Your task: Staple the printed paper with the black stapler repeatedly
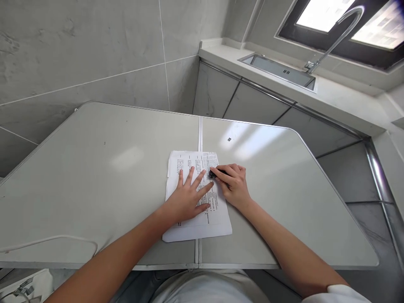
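the left hand point(186, 201) lies palm down with its fingers spread over the printed white paper point(197, 232), seemingly to keep it flat and stop it sliding. the right hand point(235, 185) pinches a small, black, glossy-looking object point(212, 173) between thumb and fingers, its end set against the paper near the right edge, beside a greyish patch of dense marks point(210, 160). the grip covers most of that object, so i cannot tell exactly what it is. holding it low and close to the page probably gives steadier control, and the spread fingers brace the page right beside it.

the paper lies near the middle of the person's side of a pale grey, smooth tabletop point(142, 134), across its white centre seam point(200, 134), within easy reach of both arms. its lines of print run away from the person, so the page appears turned sideways. a thin white cable point(63, 237) curves over the near left part.

beyond stand a grey tiled wall point(94, 46) and, to the right, grey marble-patterned cabinets point(252, 99) under a white counter with a stainless steel sink point(277, 69), a curved chrome tap point(344, 38) and a dark-framed window point(325, 17), whose light likely makes the glare on the right half.
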Motion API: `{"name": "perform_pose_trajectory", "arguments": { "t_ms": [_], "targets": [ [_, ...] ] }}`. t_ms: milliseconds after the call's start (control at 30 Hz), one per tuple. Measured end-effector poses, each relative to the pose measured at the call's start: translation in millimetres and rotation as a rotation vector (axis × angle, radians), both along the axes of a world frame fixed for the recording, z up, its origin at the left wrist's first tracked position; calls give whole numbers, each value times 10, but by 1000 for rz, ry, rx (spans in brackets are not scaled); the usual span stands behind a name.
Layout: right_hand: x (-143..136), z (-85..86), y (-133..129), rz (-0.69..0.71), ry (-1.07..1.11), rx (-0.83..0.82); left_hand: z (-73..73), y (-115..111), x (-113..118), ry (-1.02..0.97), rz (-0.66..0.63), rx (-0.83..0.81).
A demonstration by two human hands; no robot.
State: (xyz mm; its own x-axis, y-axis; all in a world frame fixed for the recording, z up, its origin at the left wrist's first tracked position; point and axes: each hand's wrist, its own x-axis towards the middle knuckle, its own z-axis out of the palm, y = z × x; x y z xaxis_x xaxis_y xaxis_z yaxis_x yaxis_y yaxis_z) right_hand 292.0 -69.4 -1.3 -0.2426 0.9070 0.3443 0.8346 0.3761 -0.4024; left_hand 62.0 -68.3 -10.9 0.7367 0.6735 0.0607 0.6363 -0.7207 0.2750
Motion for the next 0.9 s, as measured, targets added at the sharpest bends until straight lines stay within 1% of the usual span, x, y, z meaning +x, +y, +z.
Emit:
{"name": "perform_pose_trajectory", "arguments": {
  "t_ms": [167,267,333,467,600,733,900],
  "targets": [
    [-9,9,-8,22,-14,26,-29,-2,-4,-16,9,9],
    [16,20,5,34,-44,19,-51,6,-18,-16,0,10],
    [39,54,31,69,-60,-7,-53,15,-26,-10,-5,8],
    [73,177,101,141,-98,-109,-16,35,-30,3,-8,-6],
    [79,277,151,170,-160,-138,30,52,-32,18,-24,-34],
    [70,315,176,204,-217,-145,39,62,-44,19,-33,-46],
    [22,307,148,203,-266,-98,32,65,-69,11,-36,-26]
  ]
}}
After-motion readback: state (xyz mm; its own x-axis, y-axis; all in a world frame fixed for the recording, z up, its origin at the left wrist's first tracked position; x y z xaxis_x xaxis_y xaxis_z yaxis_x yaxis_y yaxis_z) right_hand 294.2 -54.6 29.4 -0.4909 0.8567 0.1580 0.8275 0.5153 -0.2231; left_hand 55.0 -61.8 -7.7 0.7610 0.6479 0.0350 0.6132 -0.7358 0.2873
